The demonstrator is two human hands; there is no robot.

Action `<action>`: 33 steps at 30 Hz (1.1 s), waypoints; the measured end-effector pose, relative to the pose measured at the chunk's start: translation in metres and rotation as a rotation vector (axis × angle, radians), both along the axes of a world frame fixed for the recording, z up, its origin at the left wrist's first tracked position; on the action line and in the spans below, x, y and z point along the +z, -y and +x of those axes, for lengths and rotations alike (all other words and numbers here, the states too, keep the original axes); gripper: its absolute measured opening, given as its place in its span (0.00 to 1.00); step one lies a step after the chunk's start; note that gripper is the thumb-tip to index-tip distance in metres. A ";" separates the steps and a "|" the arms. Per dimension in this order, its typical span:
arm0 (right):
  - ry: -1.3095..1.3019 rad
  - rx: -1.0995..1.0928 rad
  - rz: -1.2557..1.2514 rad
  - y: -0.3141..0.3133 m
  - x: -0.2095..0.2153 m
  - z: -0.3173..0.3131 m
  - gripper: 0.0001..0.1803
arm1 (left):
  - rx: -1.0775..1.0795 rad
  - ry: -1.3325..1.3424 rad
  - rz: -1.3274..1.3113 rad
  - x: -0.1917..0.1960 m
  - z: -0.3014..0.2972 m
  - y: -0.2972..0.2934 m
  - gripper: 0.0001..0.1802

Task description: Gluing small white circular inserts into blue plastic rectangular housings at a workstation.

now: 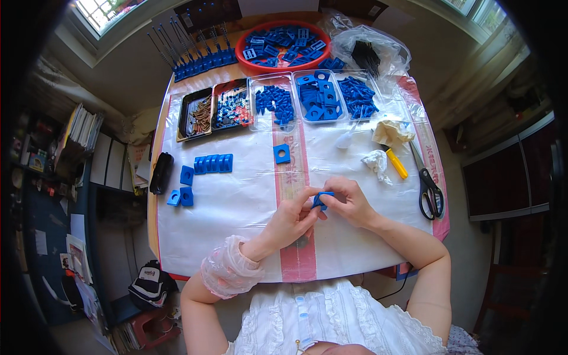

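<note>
Blue piece, pinched two-handed;
left hand and right hand close fingertips around it; a holed square (also blue) lies beyond.

Your white ruffled top has pale blue buttons; a sheer pinkish oversleeve bunches around your left forearm.

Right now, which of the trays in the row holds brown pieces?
The leftmost black tray; the other black one holds multicoloured parts, and three clear trays hold blue pieces.
</note>
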State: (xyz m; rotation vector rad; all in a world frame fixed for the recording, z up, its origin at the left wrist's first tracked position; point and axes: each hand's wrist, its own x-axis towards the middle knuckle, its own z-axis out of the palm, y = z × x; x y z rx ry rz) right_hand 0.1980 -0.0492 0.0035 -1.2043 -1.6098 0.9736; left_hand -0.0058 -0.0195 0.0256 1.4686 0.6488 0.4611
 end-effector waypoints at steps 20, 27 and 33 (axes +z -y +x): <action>-0.118 0.000 -0.119 0.004 -0.012 0.003 0.10 | -0.002 0.123 -0.179 -0.008 0.000 -0.006 0.16; -0.122 0.042 -0.100 0.002 -0.010 0.004 0.11 | 0.000 0.228 -0.322 -0.019 -0.002 -0.011 0.15; -0.114 0.037 -0.102 0.003 -0.006 0.004 0.12 | 0.002 0.231 -0.340 -0.016 -0.001 -0.010 0.15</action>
